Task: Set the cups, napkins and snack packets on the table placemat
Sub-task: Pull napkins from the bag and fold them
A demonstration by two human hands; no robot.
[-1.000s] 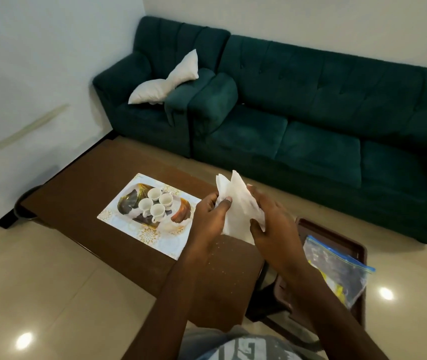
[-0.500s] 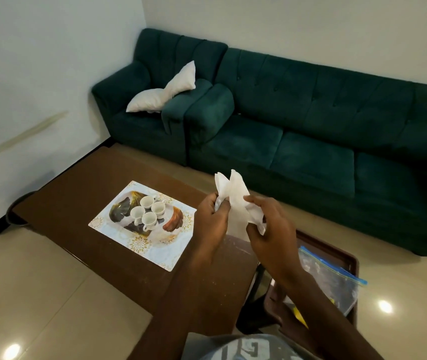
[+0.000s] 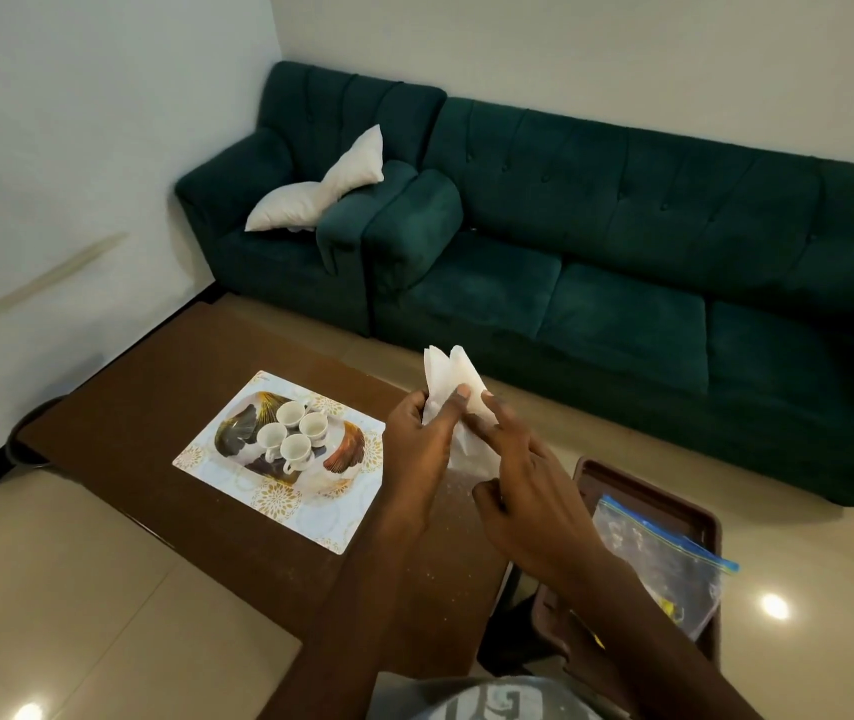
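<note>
Several small white cups (image 3: 292,433) stand clustered on a patterned placemat (image 3: 217,459) on the brown table (image 3: 154,366). I hold a bunch of white napkins (image 3: 453,381) upright above the table's right end. My left hand (image 3: 422,444) grips them from the left with the thumb on top. My right hand (image 3: 523,485) touches their right side with the fingers spread. A clear zip bag (image 3: 669,563) with snack packets lies in a brown tray (image 3: 622,478) to the right.
A dark green sofa (image 3: 622,226) runs along the back wall, with a white cushion (image 3: 320,189) on the armchair section at its left. White wall on the left. Glossy beige floor tiles surround the table.
Both hands with the napkins have shifted slightly. The right hand's fingers have loosened and spread along the napkins' right side, while the left thumb has come over the top.
</note>
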